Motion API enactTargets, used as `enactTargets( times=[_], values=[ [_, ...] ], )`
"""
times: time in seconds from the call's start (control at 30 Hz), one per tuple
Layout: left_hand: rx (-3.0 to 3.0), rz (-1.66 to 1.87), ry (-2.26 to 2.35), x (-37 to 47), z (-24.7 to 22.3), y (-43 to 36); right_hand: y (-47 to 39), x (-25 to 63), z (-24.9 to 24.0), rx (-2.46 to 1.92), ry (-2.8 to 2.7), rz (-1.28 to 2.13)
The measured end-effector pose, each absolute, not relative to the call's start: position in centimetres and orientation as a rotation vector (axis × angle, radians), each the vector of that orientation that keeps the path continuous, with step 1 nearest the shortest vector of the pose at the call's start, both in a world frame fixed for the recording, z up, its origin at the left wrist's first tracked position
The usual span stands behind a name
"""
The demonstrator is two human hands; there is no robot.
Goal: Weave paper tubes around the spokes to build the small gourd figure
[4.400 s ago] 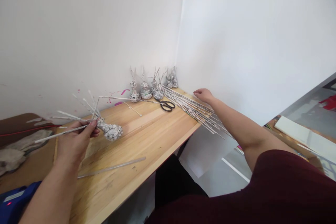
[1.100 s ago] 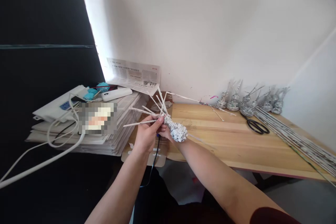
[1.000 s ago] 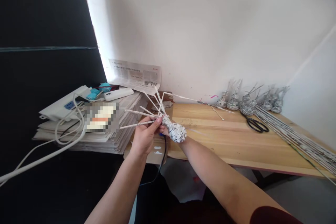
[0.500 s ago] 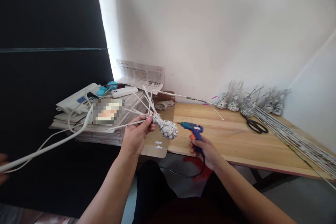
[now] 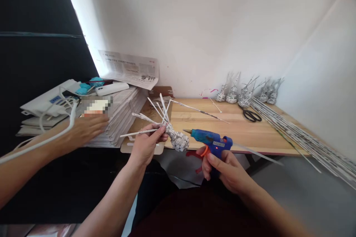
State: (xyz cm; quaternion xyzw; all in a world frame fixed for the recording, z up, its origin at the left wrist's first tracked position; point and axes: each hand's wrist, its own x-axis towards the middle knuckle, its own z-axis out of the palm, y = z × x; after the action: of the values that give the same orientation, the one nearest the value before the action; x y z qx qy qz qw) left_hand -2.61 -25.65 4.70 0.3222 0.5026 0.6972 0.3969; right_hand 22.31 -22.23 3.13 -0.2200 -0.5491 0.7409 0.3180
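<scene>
My left hand [image 5: 148, 141] is closed round the narrow neck of a woven paper gourd [image 5: 180, 141]. Its round end points down to the right, and several loose rolled-paper strips fan out from its top. One long strip [image 5: 191, 107] bends off to the right above the table. In my right hand [image 5: 222, 166] is a blue glue gun [image 5: 208, 139], its small red light lit and a finger near the orange trigger. The nozzle points left toward the gourd, apart from it. A clear glue stick [image 5: 258, 153] juts from the gun's back.
Another person's hand [image 5: 89, 129] reaches over the newspaper stack [image 5: 119, 118] at left. A power strip [image 5: 55, 100] and white cable [image 5: 72, 116] lie there. Several woven gourds [image 5: 231, 94], black scissors [image 5: 251, 115] and long paper rods [image 5: 289, 129] sit on the wooden table [image 5: 200, 133].
The glue gun has come up nearer the camera, and its glue stick now shows. Another person's hand has reached in from the left. The view has turned rightward.
</scene>
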Motion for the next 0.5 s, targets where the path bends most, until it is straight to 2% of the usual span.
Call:
enactTargets(
  times=[0.23, 0.5],
  values=[
    [0.856, 1.684, 1.313, -1.0, 4.4, -25.7, -23.0, 22.1, 3.3, -0.742, -1.786, 1.607],
    [0.871, 1.629, 1.382, 0.4, 4.7, -25.7, -22.6, 22.7, 4.3, -0.800, -2.144, 1.012]
  ],
)
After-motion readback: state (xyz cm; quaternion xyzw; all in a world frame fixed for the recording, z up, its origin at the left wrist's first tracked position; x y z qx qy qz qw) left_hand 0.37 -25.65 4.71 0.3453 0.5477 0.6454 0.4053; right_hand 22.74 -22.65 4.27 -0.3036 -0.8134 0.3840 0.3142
